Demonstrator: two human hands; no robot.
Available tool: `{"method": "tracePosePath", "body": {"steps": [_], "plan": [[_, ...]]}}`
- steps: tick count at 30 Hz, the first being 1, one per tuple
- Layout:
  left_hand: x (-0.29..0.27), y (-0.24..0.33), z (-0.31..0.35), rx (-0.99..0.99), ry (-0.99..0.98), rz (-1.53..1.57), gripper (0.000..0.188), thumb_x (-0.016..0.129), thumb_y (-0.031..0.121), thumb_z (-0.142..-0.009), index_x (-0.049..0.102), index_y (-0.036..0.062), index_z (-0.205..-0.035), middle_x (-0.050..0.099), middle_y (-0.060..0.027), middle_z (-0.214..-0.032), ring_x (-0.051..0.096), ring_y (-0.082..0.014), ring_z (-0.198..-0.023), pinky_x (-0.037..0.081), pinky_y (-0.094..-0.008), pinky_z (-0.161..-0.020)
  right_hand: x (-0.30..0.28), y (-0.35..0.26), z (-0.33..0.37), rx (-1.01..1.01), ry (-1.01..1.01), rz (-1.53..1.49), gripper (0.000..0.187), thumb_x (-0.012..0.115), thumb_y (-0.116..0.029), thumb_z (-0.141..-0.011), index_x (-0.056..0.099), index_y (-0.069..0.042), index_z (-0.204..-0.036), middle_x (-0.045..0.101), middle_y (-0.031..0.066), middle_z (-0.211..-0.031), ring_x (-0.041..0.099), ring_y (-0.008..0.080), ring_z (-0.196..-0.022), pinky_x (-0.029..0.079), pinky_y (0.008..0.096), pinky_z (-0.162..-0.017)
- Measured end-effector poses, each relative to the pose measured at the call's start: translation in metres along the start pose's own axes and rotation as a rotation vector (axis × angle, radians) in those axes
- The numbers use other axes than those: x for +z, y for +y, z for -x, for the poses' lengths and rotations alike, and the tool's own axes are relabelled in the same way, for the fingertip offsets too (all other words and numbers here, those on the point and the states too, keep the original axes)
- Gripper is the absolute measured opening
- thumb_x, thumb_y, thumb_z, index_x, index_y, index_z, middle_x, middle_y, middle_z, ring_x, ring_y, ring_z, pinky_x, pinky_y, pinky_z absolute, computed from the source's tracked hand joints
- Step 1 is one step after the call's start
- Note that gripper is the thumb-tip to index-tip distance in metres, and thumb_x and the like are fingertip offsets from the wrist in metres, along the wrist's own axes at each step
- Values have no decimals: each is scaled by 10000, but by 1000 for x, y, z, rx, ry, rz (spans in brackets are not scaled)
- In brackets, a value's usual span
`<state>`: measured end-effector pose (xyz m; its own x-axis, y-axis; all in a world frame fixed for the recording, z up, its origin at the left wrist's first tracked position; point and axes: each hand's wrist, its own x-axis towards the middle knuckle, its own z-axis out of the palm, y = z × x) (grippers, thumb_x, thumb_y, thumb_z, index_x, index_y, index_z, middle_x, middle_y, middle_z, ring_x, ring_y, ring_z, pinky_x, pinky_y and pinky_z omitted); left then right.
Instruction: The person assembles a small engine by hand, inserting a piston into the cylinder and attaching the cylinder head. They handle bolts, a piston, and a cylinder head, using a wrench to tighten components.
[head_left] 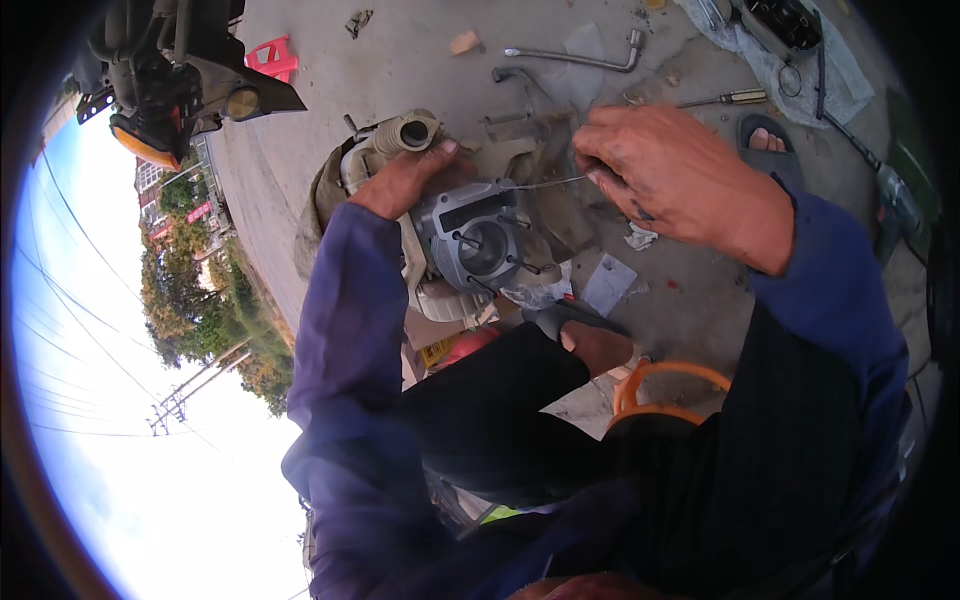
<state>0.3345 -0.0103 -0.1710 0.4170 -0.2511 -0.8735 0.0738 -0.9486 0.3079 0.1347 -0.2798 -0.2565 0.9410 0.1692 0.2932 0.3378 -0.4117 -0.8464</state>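
Observation:
A motorcycle engine [410, 265] stands on the ground before me, its grey cylinder block [450, 222] facing up, with the round bore open and several studs sticking out. My left hand [408, 180] is closed against the engine's far side, beside a ribbed round pipe [408, 132]. Its thumb shows; the other fingers are partly hidden. To the right, my right hand [685, 180] is closed in a pinch on a thin metal wire [545, 184]. That wire runs leftward to the top edge of the cylinder block, where I cannot tell if it is attached.
An L-shaped wrench [580, 60], a screwdriver [725, 98] and a power drill [898, 200] lie on the concrete. Plastic sheeting with metal parts [785, 25] is at the far right. An orange ring-shaped frame [670, 372] is near my leg; a vehicle part [190, 70] overhangs far left.

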Motion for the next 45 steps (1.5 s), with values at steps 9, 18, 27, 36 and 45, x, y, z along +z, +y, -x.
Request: {"method": "tracePosePath", "body": {"steps": [9, 18, 27, 36, 45], "plan": [[0, -14, -13, -13, -18, 91, 496, 465, 446, -1058, 695, 11, -1123, 715, -70, -1023, 645, -148, -937, 495, -286, -881, 17, -14, -12, -21, -34, 47, 106, 646, -73, -812, 645, -14, -899, 630, 160, -874, 645, 393, -847, 515, 495, -717], [4, -8, -21, -96, 2, 28, 485, 506, 476, -1039, 718, 41, -1075, 716, -47, -994, 631, -132, -911, 488, -282, -867, 60, -9, -20, -128, -49, 495, 140, 649, -168, -791, 679, -69, -886, 648, 61, -879, 674, 270, -848, 522, 413, -680], [2, -12, -25, -18, -68, -102, 518, 487, 497, -1042, 706, 29, -1078, 695, -52, -1030, 615, -151, -986, 467, -297, -938, 70, -6, -28, -291, -38, 476, 137, 635, -184, -788, 669, -77, -866, 669, 38, -841, 667, 233, -856, 506, 380, -698], [-2, -9, -18, 83, -149, -288, 457, 542, 385, -1025, 630, -10, -1237, 665, -70, -1190, 592, -167, -1121, 446, -300, -1004, 69, 2, -31, -303, -192, 468, 111, 609, -175, -818, 655, -82, -859, 680, 68, -739, 678, 225, -812, 461, 374, -793], [-1, -5, -15, 47, -149, -234, 458, 584, 348, -1005, 600, -10, -1290, 660, -88, -1237, 581, -172, -1178, 424, -293, -1042, 73, 9, -30, -330, 14, 327, 172, 615, -152, -817, 620, -76, -971, 671, 60, -840, 657, 254, -861, 497, 412, -721]]}}
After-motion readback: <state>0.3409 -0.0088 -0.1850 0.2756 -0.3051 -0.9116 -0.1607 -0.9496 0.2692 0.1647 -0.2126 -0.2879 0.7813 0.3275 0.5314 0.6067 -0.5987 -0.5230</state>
